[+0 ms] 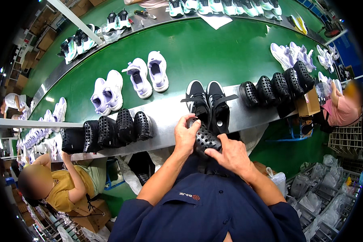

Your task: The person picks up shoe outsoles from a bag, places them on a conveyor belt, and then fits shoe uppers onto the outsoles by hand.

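Observation:
In front of my chest I hold a black shoe-shaped piece dotted with round holes (207,141); its exact kind is not clear. My left hand (185,135) grips its far left end, thumb on top. Around its near right end my right hand (233,155) is closed, the thumb lying along its side. Just beyond it, a pair of black-and-white shoes (197,99) stands on the metal ledge (165,125), toes pointing away, straps hanging outward. Similar black holed pieces stand in rows along the ledge, one row to the left (125,125) and another to the right (272,88).
White-lilac shoes (137,78) stand on the green belt (197,48). Mint-and-black shoes (226,7) line the far ledge. One person sits at left (64,183), another at right (339,107) by a cardboard box (308,103). Racks with plastic-wrapped things (322,197) stand at lower right.

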Tool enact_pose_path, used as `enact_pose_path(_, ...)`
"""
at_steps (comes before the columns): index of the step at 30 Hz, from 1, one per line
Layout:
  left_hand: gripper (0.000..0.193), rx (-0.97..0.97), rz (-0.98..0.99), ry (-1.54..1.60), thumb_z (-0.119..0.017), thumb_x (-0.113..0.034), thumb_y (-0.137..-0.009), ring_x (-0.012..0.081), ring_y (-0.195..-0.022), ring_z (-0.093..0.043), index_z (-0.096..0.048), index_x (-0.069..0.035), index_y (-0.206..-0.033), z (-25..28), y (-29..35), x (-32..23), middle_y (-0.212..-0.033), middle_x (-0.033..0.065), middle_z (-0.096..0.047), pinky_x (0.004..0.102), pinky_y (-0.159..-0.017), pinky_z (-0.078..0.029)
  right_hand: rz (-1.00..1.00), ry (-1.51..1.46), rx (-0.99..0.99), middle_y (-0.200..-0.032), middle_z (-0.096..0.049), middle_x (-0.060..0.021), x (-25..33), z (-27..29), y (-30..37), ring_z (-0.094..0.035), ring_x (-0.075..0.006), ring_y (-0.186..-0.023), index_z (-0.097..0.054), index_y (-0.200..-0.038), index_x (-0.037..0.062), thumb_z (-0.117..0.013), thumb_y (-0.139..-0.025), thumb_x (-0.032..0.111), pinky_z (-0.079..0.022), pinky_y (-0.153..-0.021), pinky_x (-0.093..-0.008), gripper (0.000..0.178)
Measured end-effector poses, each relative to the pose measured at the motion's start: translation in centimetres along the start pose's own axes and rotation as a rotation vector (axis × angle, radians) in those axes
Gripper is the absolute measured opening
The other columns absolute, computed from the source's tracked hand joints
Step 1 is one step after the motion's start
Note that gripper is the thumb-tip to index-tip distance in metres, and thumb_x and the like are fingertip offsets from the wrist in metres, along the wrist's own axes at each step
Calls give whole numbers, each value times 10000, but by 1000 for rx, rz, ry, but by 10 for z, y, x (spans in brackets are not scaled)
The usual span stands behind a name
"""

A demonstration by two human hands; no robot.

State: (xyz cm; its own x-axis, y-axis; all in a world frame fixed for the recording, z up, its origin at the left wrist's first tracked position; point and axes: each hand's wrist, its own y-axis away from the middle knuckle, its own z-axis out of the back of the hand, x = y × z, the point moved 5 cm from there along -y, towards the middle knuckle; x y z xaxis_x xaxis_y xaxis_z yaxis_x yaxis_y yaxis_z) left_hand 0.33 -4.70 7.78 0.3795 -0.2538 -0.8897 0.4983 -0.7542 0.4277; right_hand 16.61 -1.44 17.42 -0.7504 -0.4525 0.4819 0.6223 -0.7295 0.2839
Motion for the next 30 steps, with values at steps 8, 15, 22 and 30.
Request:
enact_pose_path(8,363,127,-886,-1057,-739,-66,-770,365,-1012,-587,-644,-9,-1116,-21,-46,-24,-1017,166,-636,439,-865,-494,7,111,-1,-676,-644,-262,-28,14,-32,-672,-438,-681,-581,-814,-42,-687,-867,338,-537,-632,-513,398)
enact_pose_path(15,132,593,-833,-1110,-605,-41,-833,397,-838,-650,-675,18,-928,-40,-75,-23,-855,233,-673,452,-820,-506,78,296,-157,-735,-675,-176,-21,-43,-91,-697,-350,-658,-568,-935,-29,-695,-870,281,-560,-576,-427,341)
enact_pose_path(22,166,490,-568,-958,-566,-103,-879,440,-855,-621,-645,41,-859,1,-96,-23,-833,276,-646,507,-812,-489,192,258,-321,-948,-609,-165,-6,-79,-88,-629,-294,-873,-545,-1085,-19,-765,-802,247,-572,-671,-380,447)
enact_pose_path(30,344,441,-667,-840,-687,-128,-790,405,-999,-602,-625,-1,-1104,9,-88,-32,-1027,223,-649,467,-897,-489,241,33,-450,-935,-591,-171,-8,-70,-107,-635,-352,-863,-565,-1024,4,-694,-842,100,-544,-714,-417,243)
